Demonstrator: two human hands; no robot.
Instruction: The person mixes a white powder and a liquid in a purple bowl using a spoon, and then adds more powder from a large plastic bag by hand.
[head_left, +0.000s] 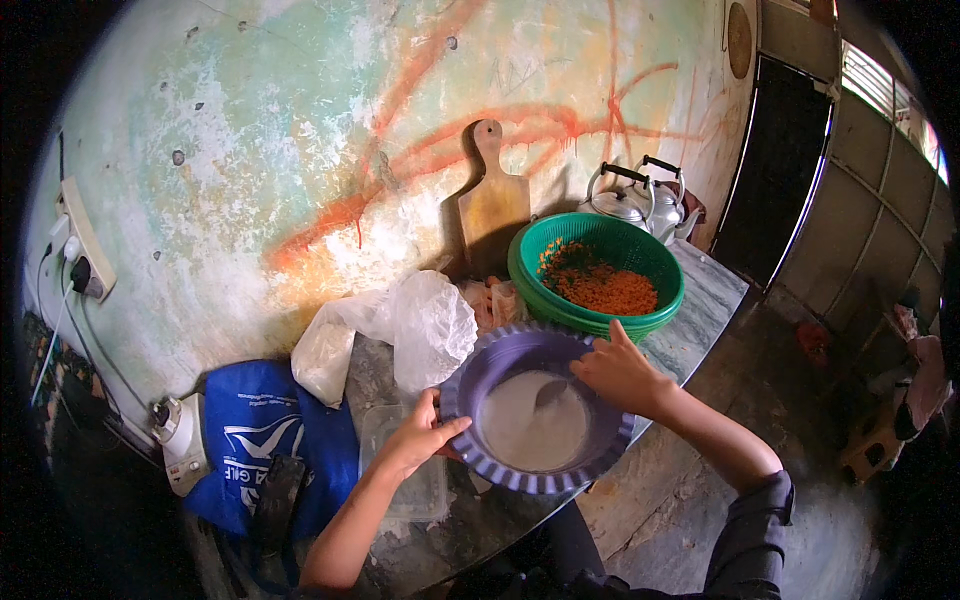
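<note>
A purple plastic basin (540, 484) with a fluted rim holds a cloudy whitish liquid (517, 427). My left hand (424, 435) grips its left rim, thumb over the edge. Over the basin's upper right side is my right hand (622, 371), its fingers curled around the handle of a spoon (551, 394) whose bowl dips into the liquid; the handle is mostly hidden. Just behind the basin, a green plastic colander (525, 262) contains shredded orange food (615, 291), probably carrot.
Clear plastic bags (431, 330), one with white powder (324, 360), lie left of the basin. A wooden cutting board (495, 210) leans on the wall near metal kettles (619, 204). A transparent container (416, 487) and blue bag (247, 420) are at left.
</note>
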